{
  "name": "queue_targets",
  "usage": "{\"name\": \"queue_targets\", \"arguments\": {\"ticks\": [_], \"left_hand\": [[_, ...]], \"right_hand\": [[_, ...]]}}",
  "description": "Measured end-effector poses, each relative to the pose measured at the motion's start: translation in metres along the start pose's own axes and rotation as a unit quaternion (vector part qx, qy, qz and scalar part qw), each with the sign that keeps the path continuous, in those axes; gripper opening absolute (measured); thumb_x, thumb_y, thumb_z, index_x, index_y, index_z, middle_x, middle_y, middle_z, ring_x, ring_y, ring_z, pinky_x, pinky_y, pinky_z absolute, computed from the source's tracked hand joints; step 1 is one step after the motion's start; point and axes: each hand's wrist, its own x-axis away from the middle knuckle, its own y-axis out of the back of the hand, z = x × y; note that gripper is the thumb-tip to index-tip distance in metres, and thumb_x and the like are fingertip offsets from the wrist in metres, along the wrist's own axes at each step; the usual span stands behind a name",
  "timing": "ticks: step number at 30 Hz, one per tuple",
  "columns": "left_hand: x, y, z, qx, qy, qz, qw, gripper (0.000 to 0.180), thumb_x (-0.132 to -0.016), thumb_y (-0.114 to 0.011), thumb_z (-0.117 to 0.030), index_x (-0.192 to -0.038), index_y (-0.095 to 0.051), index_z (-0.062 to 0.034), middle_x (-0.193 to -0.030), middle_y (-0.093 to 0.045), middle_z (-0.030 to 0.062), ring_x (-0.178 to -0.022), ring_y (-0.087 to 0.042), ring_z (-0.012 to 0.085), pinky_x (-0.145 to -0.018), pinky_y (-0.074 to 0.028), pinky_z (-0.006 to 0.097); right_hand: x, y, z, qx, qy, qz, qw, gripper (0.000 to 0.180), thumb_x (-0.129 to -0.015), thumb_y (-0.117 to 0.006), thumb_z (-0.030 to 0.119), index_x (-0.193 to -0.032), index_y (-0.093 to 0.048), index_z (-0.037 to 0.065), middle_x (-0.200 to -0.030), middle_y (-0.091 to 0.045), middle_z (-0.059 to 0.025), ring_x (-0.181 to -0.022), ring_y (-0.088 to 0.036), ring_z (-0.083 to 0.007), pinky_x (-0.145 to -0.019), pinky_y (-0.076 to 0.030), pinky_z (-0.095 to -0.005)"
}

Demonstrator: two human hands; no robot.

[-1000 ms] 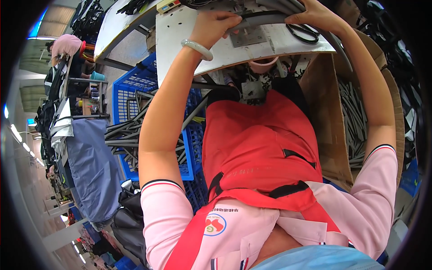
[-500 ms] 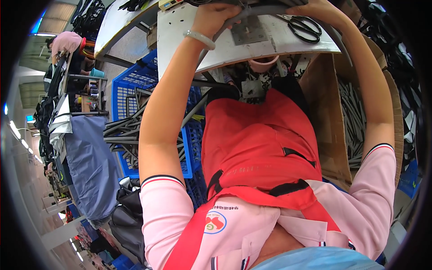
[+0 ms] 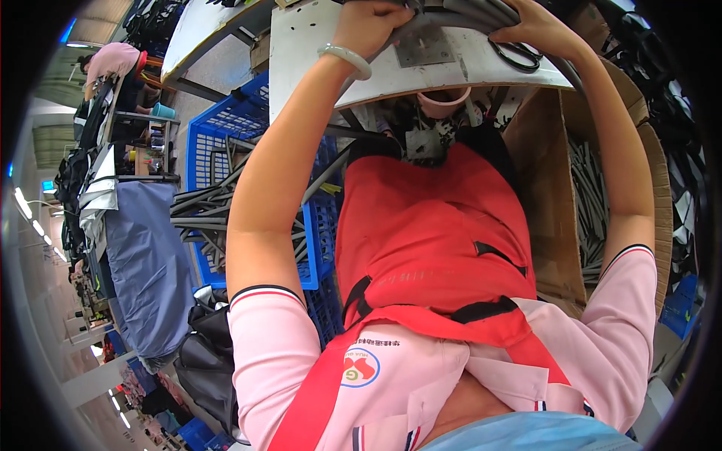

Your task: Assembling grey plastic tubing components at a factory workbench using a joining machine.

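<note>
At the top edge, over the white table, my left hand [image 3: 370,28] is closed around a bent grey tube [image 3: 455,19], with a pale bangle on its wrist. My right hand [image 3: 535,28] grips the same tube farther right, thumb on the near side and fingers partly out of frame. One tube end hangs down past my right wrist. Black-handled scissors [image 3: 517,59] lie on the table just below my right hand, partly covered by it. A square metal plate [image 3: 423,49] is set in the tabletop between my hands.
Left of my lap stands a blue plastic crate [image 3: 207,143] with grey tubes sticking out. A cardboard box [image 3: 538,165] on the right holds several more tubes. Below the table edge is a pink bucket [image 3: 442,101]. Another person [image 3: 113,64] bends over a bench at far left.
My right hand has come lower and further over the scissors, covering more of them. My left hand has shifted slightly right, still on the tube. The whole view has tilted a little.
</note>
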Motion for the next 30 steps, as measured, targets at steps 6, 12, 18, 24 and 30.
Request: {"name": "queue_targets", "arguments": {"ticks": [6, 12, 18, 24, 30], "left_hand": [[0.007, 0.005, -0.013, -0.034, -0.017, -0.031, 0.999, 0.021, -0.087, -0.066, -0.016, -0.092, -0.071, 0.0036, -0.071, -0.065, 0.0014, -0.062, -0.054, 0.0083, -0.056, -0.043, 0.026], [0.034, -0.009, -0.017, -0.203, -0.066, 0.193, 0.958, 0.021, -0.085, -0.064, -0.018, -0.09, -0.071, 0.0011, -0.072, -0.067, 0.0098, -0.064, -0.061, 0.0163, -0.059, -0.048, 0.029], [0.052, -0.065, -0.022, -0.094, -0.118, 0.183, 0.971, 0.021, -0.086, -0.062, -0.016, -0.091, -0.07, 0.0029, -0.075, -0.067, 0.011, -0.063, -0.06, 0.0179, -0.06, -0.047, 0.031], [0.103, 0.014, 0.024, -0.06, 0.061, 0.162, 0.983, 0.036, -0.097, -0.054, -0.029, -0.112, -0.065, 0.002, -0.096, -0.069, 0.0087, -0.089, -0.063, 0.0142, -0.083, -0.049, 0.026], [0.131, -0.013, 0.022, -0.138, -0.122, 0.138, 0.973, 0.037, -0.091, -0.062, -0.019, -0.119, -0.058, 0.0035, -0.11, -0.065, 0.0121, -0.102, -0.059, 0.0183, -0.089, -0.046, 0.029]], "right_hand": [[0.004, 0.0, -0.013, -0.053, -0.046, -0.028, 0.997, 0.065, -0.068, -0.078, 0.033, -0.115, -0.057, -0.006, -0.102, -0.065, -0.021, -0.094, -0.062, -0.0262, -0.084, -0.047, -0.0349], [0.064, -0.086, 0.077, 0.152, 0.277, 0.027, 0.948, 0.029, -0.078, -0.062, 0.013, -0.103, -0.06, 0.0, -0.117, -0.06, -0.0169, -0.104, -0.06, -0.0289, -0.092, -0.047, -0.0384], [0.044, -0.191, 0.088, 0.183, 0.295, -0.108, 0.932, 0.022, -0.077, -0.058, 0.013, -0.093, -0.068, 0.002, -0.091, -0.068, -0.0164, -0.087, -0.066, -0.0264, -0.081, -0.051, -0.0379], [0.059, -0.076, 0.051, 0.039, 0.151, 0.16, 0.975, 0.04, -0.07, -0.063, 0.009, -0.109, -0.057, 0.002, -0.089, -0.065, -0.021, -0.084, -0.062, -0.0384, -0.074, -0.05, -0.0436], [0.074, -0.02, 0.024, 0.002, 0.091, 0.138, 0.986, 0.058, -0.069, -0.073, 0.01, -0.122, -0.053, 0.001, -0.104, -0.061, -0.019, -0.101, -0.058, -0.0308, -0.091, -0.043, -0.0342]]}}
